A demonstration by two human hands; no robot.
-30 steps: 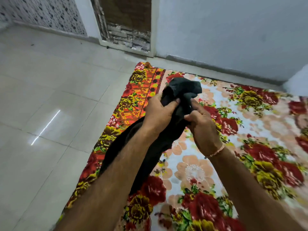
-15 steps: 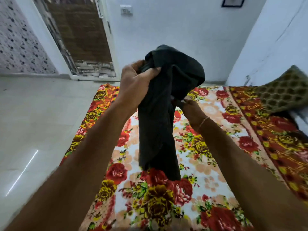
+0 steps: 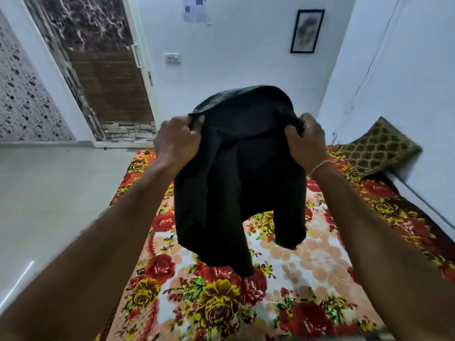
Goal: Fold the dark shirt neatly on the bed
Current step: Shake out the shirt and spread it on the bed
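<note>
Both hands clamp shirt top edge: left hand, right hand, now spread apart, not bunched together. Shirt raised, hanging opened above bed. Ready to lay flat; folding not begun.

A patterned cushion, a framed picture, a door.
</note>
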